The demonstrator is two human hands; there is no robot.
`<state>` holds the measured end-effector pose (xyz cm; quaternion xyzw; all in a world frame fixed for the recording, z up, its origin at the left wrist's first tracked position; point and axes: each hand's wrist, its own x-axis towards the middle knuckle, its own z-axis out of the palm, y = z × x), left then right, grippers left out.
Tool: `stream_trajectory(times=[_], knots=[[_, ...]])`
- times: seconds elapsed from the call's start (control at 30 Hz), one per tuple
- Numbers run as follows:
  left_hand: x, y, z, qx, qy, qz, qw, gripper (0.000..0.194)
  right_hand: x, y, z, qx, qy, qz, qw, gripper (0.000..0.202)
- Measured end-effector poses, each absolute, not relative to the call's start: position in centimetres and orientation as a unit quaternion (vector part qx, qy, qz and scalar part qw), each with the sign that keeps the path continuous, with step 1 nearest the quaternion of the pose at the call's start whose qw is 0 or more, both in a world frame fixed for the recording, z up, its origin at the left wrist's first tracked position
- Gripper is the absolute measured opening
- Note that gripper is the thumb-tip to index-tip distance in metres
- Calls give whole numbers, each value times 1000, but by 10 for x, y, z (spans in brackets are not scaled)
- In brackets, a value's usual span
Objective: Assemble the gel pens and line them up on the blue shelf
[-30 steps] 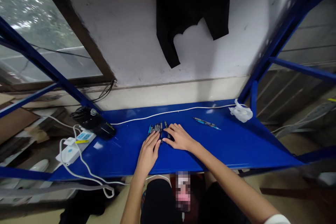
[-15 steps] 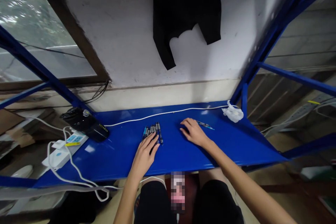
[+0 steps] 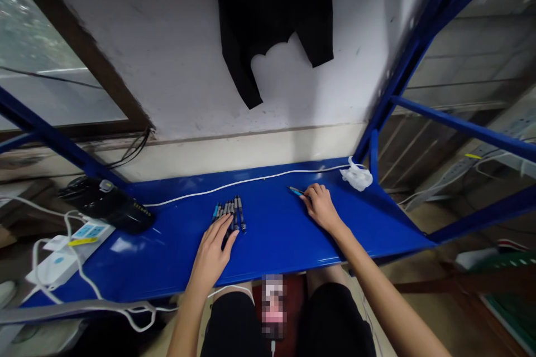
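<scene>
Several dark pens (image 3: pixel 238 209) lie side by side in a row on the blue tabletop, one with a light blue part. My left hand (image 3: pixel 213 245) rests over their near ends, fingers stretched out and lying flat on them, so those ends are partly hidden. Further right, my right hand (image 3: pixel 321 207) has its fingers closed on a separate pen (image 3: pixel 295 191). That pen's light blue end points left from the fingertips, low over the tabletop; its other end is hidden by the hand.
A black bottle (image 3: pixel 109 206) lies beside a white power strip (image 3: pixel 62 265) on the left, among white cables. One white cable (image 3: pixel 234 182) runs along the back of the blue table (image 3: pixel 276 240). A crumpled white plastic bag (image 3: pixel 357 177) sits at the back right corner by the blue frame.
My right hand has moved right and closed on the pen that lay beside it. My left hand stays on the row of pens. The view has shifted a little.
</scene>
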<state>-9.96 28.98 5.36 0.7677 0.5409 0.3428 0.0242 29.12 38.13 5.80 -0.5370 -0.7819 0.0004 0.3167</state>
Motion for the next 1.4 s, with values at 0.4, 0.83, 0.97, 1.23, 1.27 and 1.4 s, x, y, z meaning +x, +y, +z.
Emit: stream_trajectory(times=[0.4,0.83,0.97,1.23,1.27,1.4], knots=[[-95,287,59,763,518,385,40,43,294,374,59,-554,-692,110,450,30],[56,378,88,610,350,528,476,56,289,373,59,-526,-767,68,361,30],[71,412,77,535,300,525,590,63,291,371,60,-526,-777,54,343,36],[55,411,72,492,282,532,629,50,263,389,73,-487,-774,164,369,41],[55,413,72,484,272,544,630,48,251,397,76,-478,-763,193,390,41],[51,422,72,406,250,607,636,50,199,425,79,-412,-703,366,449,48]])
